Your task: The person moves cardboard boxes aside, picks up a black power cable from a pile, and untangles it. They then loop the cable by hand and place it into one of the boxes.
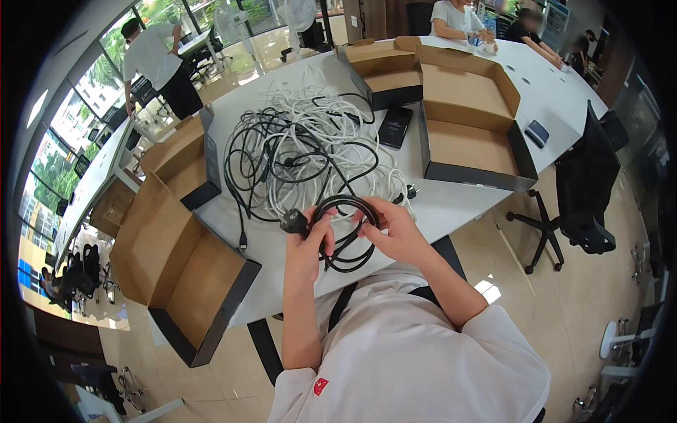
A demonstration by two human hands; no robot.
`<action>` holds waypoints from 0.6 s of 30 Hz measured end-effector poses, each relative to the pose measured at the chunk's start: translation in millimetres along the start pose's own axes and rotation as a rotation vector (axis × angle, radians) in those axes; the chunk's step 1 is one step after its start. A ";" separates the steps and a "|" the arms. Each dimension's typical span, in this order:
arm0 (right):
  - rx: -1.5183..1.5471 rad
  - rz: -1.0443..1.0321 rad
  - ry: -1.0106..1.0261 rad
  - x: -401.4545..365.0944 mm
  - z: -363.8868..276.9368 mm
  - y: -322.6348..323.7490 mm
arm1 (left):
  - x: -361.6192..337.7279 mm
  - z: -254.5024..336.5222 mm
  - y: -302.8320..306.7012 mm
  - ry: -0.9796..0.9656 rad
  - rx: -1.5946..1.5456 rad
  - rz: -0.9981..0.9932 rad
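A black power cable [345,267] is wound into a loose coil, held up over the near edge of the table. Its plug [293,221] sticks out on the left, beside my left thumb. My left hand [310,243] is closed round the left side of the coil. On the right side, my right hand [388,224] grips the same loops, fingers curled round them. Just beyond both hands lies a tangled heap of white cables [303,106] and black cables [243,151]. A black plug [412,191] rests at the heap's right edge.
Open cardboard boxes [479,137] stand right of the heap, others [187,271] on the left. A black phone [395,127] and a small dark case [537,133] lie on the white table [451,204]. An office chair [585,183] is at right. Several people are farther off.
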State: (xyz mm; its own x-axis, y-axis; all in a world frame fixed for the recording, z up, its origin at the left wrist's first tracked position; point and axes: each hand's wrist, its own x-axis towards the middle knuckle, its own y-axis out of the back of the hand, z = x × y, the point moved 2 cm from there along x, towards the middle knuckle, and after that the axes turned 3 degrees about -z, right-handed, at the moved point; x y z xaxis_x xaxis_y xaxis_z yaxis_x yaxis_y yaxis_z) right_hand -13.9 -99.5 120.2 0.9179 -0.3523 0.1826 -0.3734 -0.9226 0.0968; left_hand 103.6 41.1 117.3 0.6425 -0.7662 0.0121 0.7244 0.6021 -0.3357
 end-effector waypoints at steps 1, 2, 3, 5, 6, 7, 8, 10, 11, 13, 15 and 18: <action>-0.074 0.085 0.147 -1.8 -13.6 2.2 | 0.2 -1.1 -1.0 0.011 0.045 -0.017; -0.149 0.168 0.292 -3.2 -27.0 2.3 | -0.5 0.0 -6.4 0.008 0.093 -0.019; -0.222 0.249 0.437 -6.2 -42.3 3.0 | -1.1 -1.7 -8.7 0.003 0.112 -0.019; -0.341 0.235 0.750 -28.4 -83.6 23.1 | -1.8 -4.5 -10.6 -0.009 0.152 -0.011; -0.329 0.228 0.916 -41.9 -103.4 33.8 | -2.5 -5.0 -10.7 -0.008 0.166 -0.002; -0.316 0.229 1.075 -56.9 -122.3 42.0 | -3.9 -3.7 -11.0 -0.010 0.176 0.023; -0.220 0.272 1.213 -66.4 -140.4 40.1 | -4.8 -2.0 -12.6 -0.007 0.188 0.039; -0.061 0.360 1.494 -84.8 -174.9 36.9 | -3.0 -5.8 -12.5 0.003 0.190 0.057; -0.028 0.350 1.578 -86.4 -185.3 40.1 | -2.6 -7.1 -16.1 -0.020 0.183 0.088; -0.012 0.244 1.559 -80.5 -190.9 47.7 | -1.7 -10.2 -14.5 -0.008 0.169 0.089; -0.017 0.190 1.539 -76.5 -190.7 54.0 | -0.6 -12.3 -10.3 0.010 0.134 0.068; -0.019 0.168 1.526 -76.1 -188.0 59.2 | 0.3 -10.3 -14.0 0.022 0.130 0.076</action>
State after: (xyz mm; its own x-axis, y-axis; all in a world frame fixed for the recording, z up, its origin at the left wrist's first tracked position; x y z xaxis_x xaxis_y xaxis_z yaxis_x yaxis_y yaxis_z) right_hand -131.1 -97.8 296.0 -0.1373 0.0532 0.9891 -0.4679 -0.8836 -0.0174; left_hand 91.0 30.1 112.3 0.6919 -0.7214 -0.0293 0.7013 0.6811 -0.2102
